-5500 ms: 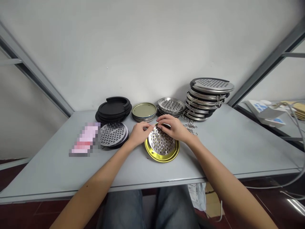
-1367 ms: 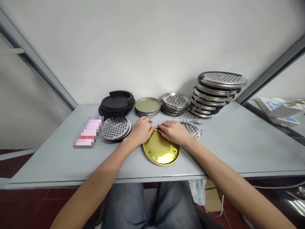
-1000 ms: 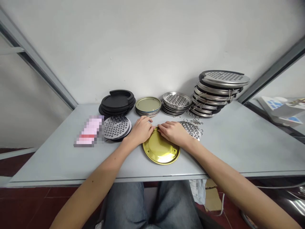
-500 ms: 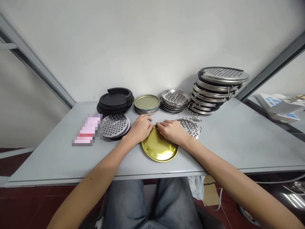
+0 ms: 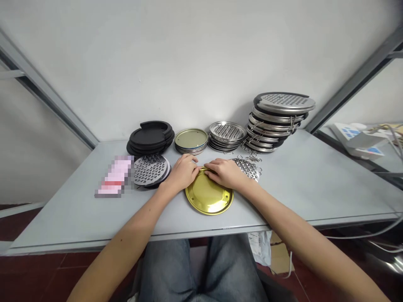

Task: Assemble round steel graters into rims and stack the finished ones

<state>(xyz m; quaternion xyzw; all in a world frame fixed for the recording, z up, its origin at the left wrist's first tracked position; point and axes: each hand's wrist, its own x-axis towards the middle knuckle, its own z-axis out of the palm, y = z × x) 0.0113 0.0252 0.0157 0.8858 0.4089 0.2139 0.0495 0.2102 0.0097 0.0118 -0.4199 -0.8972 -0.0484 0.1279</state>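
Note:
A shiny gold round metal lid [image 5: 209,195] lies on the grey table in front of me, small dark holes near its rim. My left hand [image 5: 187,169] is closed at its far left edge, fingers bent round the rim. My right hand [image 5: 224,171] grips the far right edge with curled fingers and thumb; the fingertips of both hands nearly meet there. What lies under the fingers is hidden. Beside my right hand is a perforated metal grater disc [image 5: 248,168], partly covered by it. Left of my left hand, grater discs [image 5: 150,170] lie in a low stack.
Along the wall stand black round holders [image 5: 147,136], a stack of greenish-gold lids [image 5: 191,139], silver grater discs [image 5: 227,133] and a tall stack of assembled graters [image 5: 280,121]. Small metal hooks [image 5: 253,158] lie near these. A blurred pink item [image 5: 115,176] is at left.
The camera view has shifted slightly. Both hands stay at the lid's far rim, with the right fingers and thumb moved a little; the lid remains on the table.

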